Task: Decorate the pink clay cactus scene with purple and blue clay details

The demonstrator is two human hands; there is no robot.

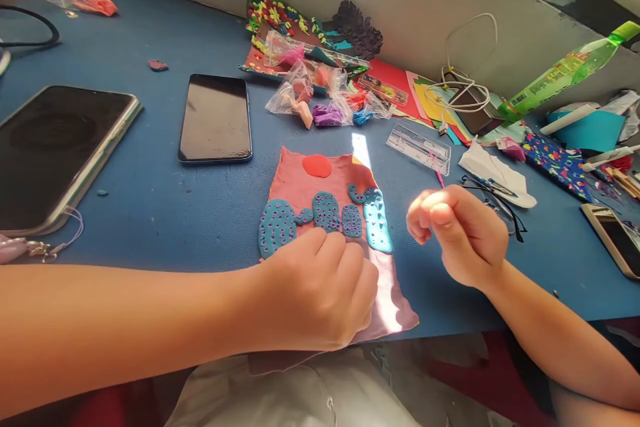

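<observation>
A sheet of pink modelling clay (295, 167) lies at the table's front edge, its lower end reaching past it. On it are a flat red clay disc (317, 166) and several blue clay shapes (278, 228) dotted with small purple-rimmed holes. The rightmost blue piece (379, 220) lies in a strip of sunlight. My left hand (320, 287) is closed in a fist over the sheet's lower part; its fingertips and anything in them are hidden. To the right of the sheet, my right hand (457, 233) is raised with curled fingers and thumb together. Whatever it pinches, if anything, cannot be made out.
Two phones (215, 119) (65, 147) lie to the left. Bags of coloured clay (327, 113) and a decorated clay piece (285, 20) sit at the back. A clear plastic case (419, 145), eyeglasses (500, 210) and a leaning green bottle (565, 73) are at right.
</observation>
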